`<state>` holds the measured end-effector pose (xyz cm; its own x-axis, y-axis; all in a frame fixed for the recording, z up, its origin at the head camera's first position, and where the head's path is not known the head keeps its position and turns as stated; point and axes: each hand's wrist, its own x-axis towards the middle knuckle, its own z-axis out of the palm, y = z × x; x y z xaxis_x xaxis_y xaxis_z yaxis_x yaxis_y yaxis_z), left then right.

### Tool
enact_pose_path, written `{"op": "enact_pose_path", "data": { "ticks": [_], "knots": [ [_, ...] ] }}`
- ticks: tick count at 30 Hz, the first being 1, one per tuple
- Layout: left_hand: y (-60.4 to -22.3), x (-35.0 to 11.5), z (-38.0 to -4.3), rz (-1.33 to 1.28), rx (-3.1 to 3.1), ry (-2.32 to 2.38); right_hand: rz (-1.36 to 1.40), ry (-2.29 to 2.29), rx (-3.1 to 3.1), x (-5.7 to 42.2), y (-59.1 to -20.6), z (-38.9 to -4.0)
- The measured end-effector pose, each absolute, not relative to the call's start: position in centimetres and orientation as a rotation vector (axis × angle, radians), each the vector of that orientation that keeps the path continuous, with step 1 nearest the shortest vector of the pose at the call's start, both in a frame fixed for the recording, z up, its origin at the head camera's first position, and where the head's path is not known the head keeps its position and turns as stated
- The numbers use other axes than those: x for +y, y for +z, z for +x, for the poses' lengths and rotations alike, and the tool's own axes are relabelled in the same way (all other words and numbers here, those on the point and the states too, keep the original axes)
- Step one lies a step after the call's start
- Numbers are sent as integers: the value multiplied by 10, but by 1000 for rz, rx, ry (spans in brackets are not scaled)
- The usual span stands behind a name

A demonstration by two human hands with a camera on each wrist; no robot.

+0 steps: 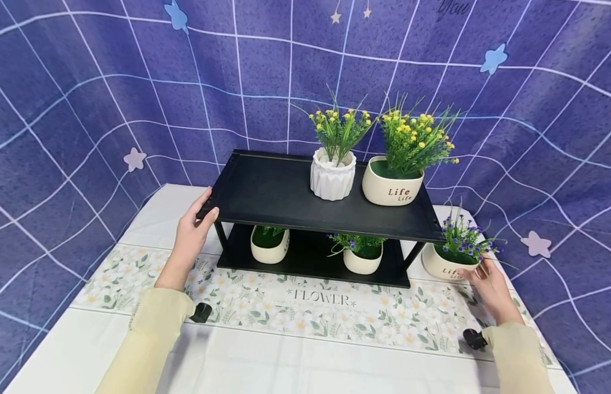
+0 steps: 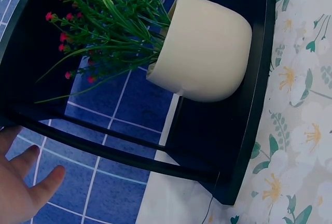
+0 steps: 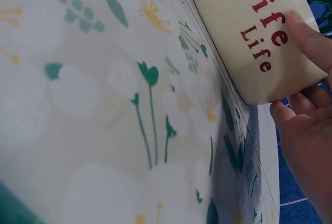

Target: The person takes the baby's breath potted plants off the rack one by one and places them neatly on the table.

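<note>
At the right end of a black two-tier shelf (image 1: 271,186), my right hand (image 1: 491,287) grips a cream flowerpot (image 1: 443,266) with purple flowers. In the right wrist view, the thumb lies against the front of this pot (image 3: 244,32), near its "Life" lettering, and the fingers are at its side. My left hand (image 1: 193,227) is at the left end of the shelf's top board, fingers spread along the edge. Seen from the left wrist, that hand (image 2: 23,187) holds nothing; a cream pot (image 2: 205,47) with red flowers sits on the lower tier nearby.
On the top tier stand a white ribbed pot (image 1: 333,178) and a cream pot (image 1: 391,186), both with yellow flowers. Two cream pots (image 1: 270,249) sit on the lower tier. A floral runner (image 1: 236,303) crosses the white table in front; a blue curtain (image 1: 162,109) hangs behind.
</note>
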<state>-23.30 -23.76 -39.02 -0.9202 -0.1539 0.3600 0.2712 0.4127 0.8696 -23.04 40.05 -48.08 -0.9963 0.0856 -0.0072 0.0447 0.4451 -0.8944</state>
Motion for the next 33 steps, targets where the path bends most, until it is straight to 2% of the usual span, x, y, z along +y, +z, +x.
{"op": "enact_pose_path", "data": {
  "ticks": [20, 29, 33],
  "knots": [
    [-389, -235, -232, -54, -2326, -1495, -92, 1660, -2592, 399, -480, -243],
    [-388, -234, -232, -48, -2327, -1515, -184, 1606, -2562, 412, -474, -230],
    [-389, -235, -232, -47, -2333, -1487, -316, 1610, -2459, 418, -462, -225]
  ]
}}
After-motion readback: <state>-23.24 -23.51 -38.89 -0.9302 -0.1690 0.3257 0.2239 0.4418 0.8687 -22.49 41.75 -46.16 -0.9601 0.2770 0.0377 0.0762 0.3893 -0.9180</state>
